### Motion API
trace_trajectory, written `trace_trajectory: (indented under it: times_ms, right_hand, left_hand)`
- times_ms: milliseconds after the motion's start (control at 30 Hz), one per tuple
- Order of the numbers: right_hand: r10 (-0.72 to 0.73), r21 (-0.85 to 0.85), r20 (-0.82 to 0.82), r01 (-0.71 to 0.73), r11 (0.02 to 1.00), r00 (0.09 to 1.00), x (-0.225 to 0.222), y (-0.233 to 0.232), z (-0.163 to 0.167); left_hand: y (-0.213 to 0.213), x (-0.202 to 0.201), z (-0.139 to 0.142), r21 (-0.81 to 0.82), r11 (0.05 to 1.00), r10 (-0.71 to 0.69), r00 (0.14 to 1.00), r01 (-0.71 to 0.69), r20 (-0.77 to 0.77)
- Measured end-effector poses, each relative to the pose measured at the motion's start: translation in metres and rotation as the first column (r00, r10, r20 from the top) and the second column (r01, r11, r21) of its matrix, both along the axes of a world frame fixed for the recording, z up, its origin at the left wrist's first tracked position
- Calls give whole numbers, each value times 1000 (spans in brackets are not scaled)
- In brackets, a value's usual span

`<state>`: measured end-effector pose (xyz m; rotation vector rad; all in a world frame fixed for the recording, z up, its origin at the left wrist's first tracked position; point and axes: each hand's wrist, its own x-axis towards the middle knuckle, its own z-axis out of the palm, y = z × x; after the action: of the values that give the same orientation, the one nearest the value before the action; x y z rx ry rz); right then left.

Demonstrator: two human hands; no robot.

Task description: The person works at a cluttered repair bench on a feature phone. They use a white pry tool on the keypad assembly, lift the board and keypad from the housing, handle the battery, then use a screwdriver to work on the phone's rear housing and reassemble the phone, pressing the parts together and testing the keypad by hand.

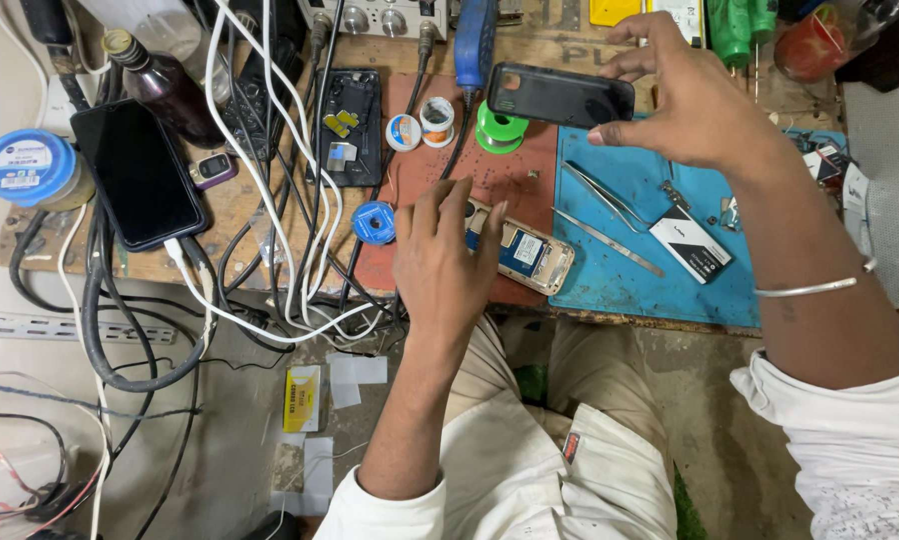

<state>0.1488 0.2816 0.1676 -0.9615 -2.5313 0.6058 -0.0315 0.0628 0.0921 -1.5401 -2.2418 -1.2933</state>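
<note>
Your left hand lies fingers spread on the opened phone body, pinning it at the red mat front edge, near the bench lip. Your right hand pinches the black back cover, held up above the mat's far side. Blue mat at right carries tweezers & a battery; cables crowd the left, little free room.

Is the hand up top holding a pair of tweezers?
No, the right hand holds a black phone cover, while the tweezers lie on the blue mat.
</note>
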Motion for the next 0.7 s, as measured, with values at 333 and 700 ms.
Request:
trace_trajectory:
  times_ms: [333,700]
  right_hand:
    - [74,31,-133,-70,997,988,19,-1,-3]
    - [54,51,-116,-49,998,992,17,-3,-15]
  left_hand:
    - [90,-5,1,-161,984,27,962,-74,-273]
    - [98,4,-5,-141,979,-168,969,144,-182]
